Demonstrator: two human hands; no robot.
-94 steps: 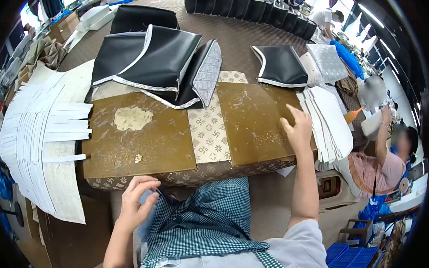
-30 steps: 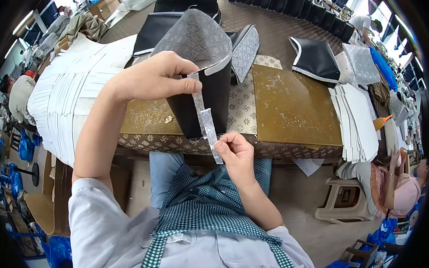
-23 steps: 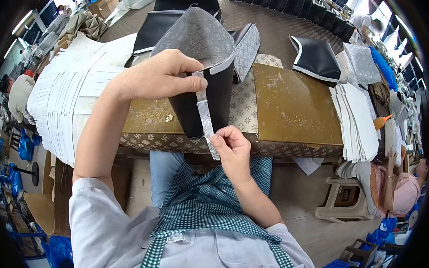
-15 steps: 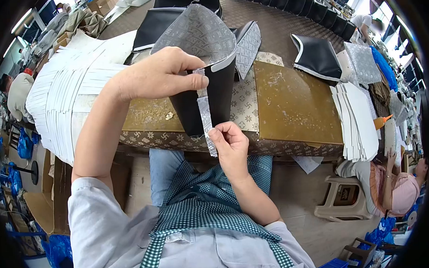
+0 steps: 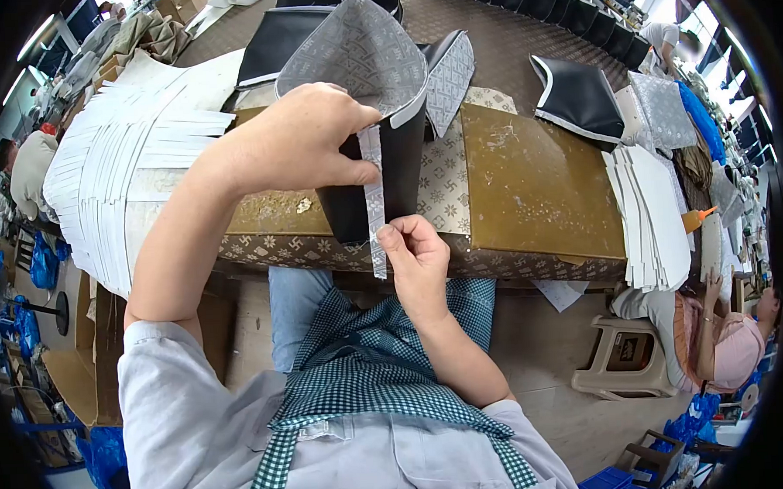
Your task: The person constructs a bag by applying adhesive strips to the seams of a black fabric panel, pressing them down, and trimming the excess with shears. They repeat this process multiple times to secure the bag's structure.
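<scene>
A black leather tube [image 5: 402,170], shaped like a boot shaft, stands at the table's front edge. Its lining is grey and patterned, and a pale band edges its rim. My left hand [image 5: 313,139] grips the near side by the rim; its thumb lies outside against a narrow grey patterned strip [image 5: 375,206], and some of its fingers are hidden. The strip hangs down the tube's front, past the table edge. Lower down, my right hand [image 5: 419,265] pinches the strip near its bottom end between thumb and forefinger.
Fanned white strips [image 5: 99,161] lie at left, and stacked white sheets [image 5: 648,216] at right. Another black leather piece [image 5: 577,101] rests at back right. A brown board [image 5: 537,177] covers part of the table. Beyond a stool [image 5: 619,357], a person [image 5: 728,343] sits.
My left thumb has slid down the strip and opened away from the forefinger at the rim. The strip's lower end has swung left and hangs straighter, with my right hand slightly higher.
</scene>
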